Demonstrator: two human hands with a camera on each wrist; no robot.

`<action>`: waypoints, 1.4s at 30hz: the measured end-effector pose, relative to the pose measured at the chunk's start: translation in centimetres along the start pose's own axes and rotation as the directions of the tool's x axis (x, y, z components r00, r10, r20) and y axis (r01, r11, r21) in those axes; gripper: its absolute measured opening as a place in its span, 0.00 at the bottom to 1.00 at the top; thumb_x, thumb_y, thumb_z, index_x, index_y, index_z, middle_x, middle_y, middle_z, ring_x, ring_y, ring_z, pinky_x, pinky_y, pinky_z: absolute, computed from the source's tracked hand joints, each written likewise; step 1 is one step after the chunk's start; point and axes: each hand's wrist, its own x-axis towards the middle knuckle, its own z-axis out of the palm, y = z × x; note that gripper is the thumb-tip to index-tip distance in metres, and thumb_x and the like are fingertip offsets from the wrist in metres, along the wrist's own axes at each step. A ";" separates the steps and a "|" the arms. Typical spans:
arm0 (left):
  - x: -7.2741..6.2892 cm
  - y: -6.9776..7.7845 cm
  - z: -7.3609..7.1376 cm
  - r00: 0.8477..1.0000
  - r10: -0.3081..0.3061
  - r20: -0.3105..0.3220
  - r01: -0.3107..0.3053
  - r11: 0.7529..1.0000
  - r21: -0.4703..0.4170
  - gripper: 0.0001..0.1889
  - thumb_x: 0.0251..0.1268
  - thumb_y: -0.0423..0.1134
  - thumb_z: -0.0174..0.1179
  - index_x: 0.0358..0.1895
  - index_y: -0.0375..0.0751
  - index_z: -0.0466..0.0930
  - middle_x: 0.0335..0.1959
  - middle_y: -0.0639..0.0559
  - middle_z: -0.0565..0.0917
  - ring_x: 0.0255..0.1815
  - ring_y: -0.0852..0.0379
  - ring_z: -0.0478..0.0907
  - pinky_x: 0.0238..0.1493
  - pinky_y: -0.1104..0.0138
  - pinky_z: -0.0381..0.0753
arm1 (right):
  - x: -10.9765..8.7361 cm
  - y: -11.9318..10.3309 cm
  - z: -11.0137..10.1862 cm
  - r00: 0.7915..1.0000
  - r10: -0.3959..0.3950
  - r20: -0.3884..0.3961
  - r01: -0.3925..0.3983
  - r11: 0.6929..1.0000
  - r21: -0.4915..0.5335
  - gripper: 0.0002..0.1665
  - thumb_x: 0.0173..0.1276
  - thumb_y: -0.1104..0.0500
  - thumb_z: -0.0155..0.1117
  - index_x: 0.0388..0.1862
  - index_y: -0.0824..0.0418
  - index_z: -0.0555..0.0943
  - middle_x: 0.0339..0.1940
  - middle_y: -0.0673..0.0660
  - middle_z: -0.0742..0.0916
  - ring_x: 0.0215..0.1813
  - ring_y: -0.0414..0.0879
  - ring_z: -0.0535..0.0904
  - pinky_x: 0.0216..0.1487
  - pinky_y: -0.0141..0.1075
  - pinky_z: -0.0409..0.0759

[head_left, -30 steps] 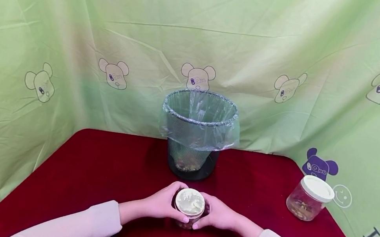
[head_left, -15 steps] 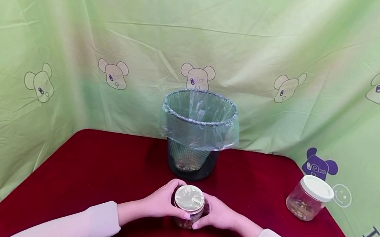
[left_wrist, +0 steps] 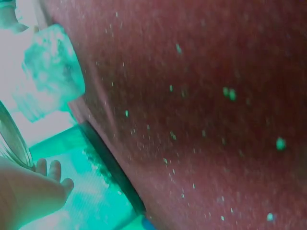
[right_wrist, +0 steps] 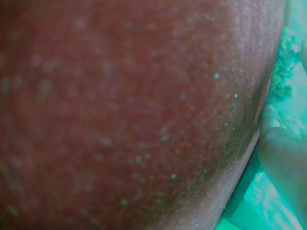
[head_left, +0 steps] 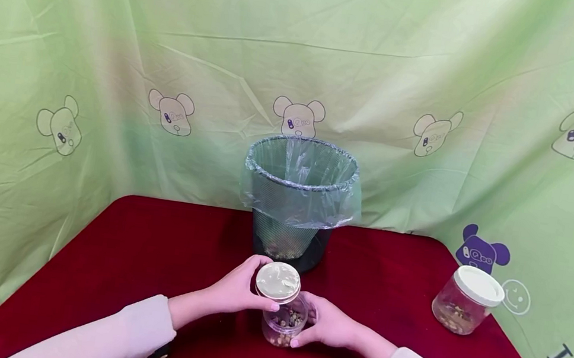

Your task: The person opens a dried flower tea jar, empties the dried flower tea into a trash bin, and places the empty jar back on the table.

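Note:
My left hand (head_left: 236, 289) holds a round pale lid (head_left: 278, 281) by its rim, raised above and slightly left of a clear jar (head_left: 275, 336). Small brownish, lumpy pieces (head_left: 291, 319) lie inside the jar, visible through its uncovered mouth. My right hand (head_left: 331, 323) grips the jar's right side, thumb in front, with the jar upright on the red table. In the left wrist view, the lid's edge (left_wrist: 13, 139) shows beside the left hand (left_wrist: 36, 194). Part of the right hand (right_wrist: 283, 160) appears at the right edge of the right wrist view.
Behind the hands stands a black mesh bin (head_left: 292, 245) with a translucent bag (head_left: 300, 201) folded over its rim. A second clear jar with a white lid (head_left: 479, 285) is near the right edge of the red table (head_left: 165, 248). A green printed curtain (head_left: 201, 43) surrounds the table.
The lid has come off the jar; my left hand has moved up and left with it. My right hand stays around the jar, whose contents now show from above.

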 end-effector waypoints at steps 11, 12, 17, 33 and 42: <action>0.6 -1.4 -2.0 0.998 -0.010 -0.070 0.011 1.000 0.011 0.42 0.40 0.50 0.79 0.59 0.39 0.69 0.52 0.51 0.76 0.54 0.55 0.73 0.58 0.57 0.71 | 0.0 0.3 -0.2 1.000 -0.020 0.000 0.020 0.999 -0.031 0.46 0.53 0.66 0.76 0.67 0.75 0.62 0.65 0.71 0.73 0.69 0.62 0.66 0.64 0.34 0.67; 0.7 -1.5 -2.2 0.997 -0.013 -0.076 0.014 1.000 0.016 0.42 0.40 0.50 0.79 0.59 0.39 0.69 0.52 0.51 0.75 0.54 0.55 0.73 0.58 0.57 0.71 | 0.0 0.3 -0.2 1.000 -0.017 -0.005 0.017 0.999 -0.034 0.46 0.53 0.66 0.76 0.67 0.75 0.63 0.66 0.71 0.73 0.69 0.62 0.65 0.64 0.33 0.67; 0.9 -2.4 -2.7 0.994 -0.041 -0.097 0.044 0.999 0.028 0.41 0.40 0.49 0.79 0.59 0.38 0.69 0.52 0.50 0.75 0.55 0.54 0.73 0.58 0.55 0.70 | 0.0 0.3 -0.1 1.000 -0.001 -0.019 0.000 1.000 -0.017 0.45 0.53 0.68 0.75 0.66 0.75 0.63 0.66 0.71 0.73 0.69 0.62 0.64 0.64 0.33 0.68; 1.3 -4.1 -2.7 0.998 -0.050 -0.044 0.054 0.993 0.106 0.41 0.40 0.51 0.79 0.56 0.34 0.70 0.50 0.48 0.75 0.53 0.52 0.73 0.56 0.56 0.71 | 0.0 0.2 0.0 0.999 0.029 -0.038 -0.030 0.999 -0.015 0.44 0.54 0.69 0.75 0.66 0.74 0.64 0.66 0.70 0.72 0.70 0.62 0.64 0.66 0.38 0.66; 1.3 -4.7 -2.0 0.998 -0.051 0.037 0.046 0.989 0.139 0.41 0.39 0.52 0.79 0.54 0.33 0.71 0.48 0.47 0.75 0.52 0.51 0.73 0.56 0.56 0.71 | -0.1 0.1 0.1 0.998 0.037 -0.042 -0.038 0.999 -0.018 0.44 0.53 0.68 0.75 0.67 0.73 0.64 0.66 0.69 0.73 0.70 0.61 0.65 0.64 0.32 0.67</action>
